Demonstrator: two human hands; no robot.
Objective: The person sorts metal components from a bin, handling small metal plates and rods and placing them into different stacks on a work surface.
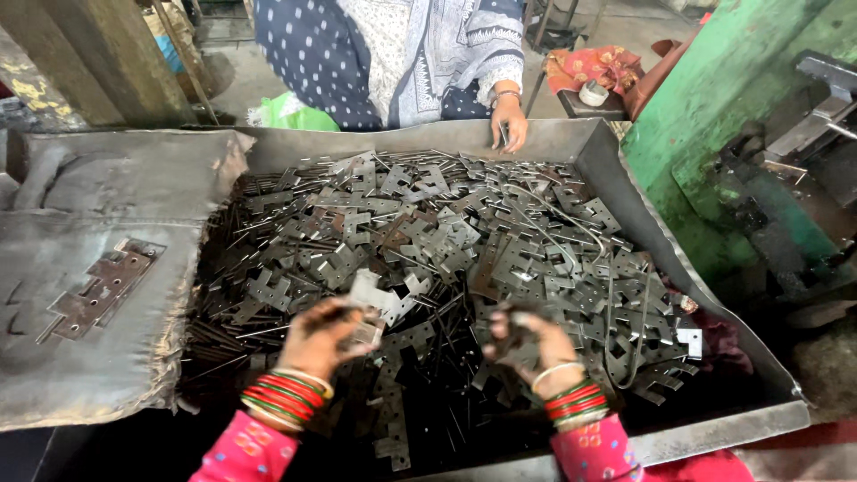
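A large metal tray holds a heap of flat grey stamped metal plates with notched edges. My left hand, with red and green bangles at the wrist, grips one pale metal plate just above the heap near the tray's front. My right hand, also in bangles, is closed around a dark metal piece over the front middle of the pile. Both my sleeves are pink.
Another person in a dotted blue garment stands across the tray, one hand resting on its far rim. A grey cloth-covered surface at left carries a rusty joined metal strip. A green press machine stands at right.
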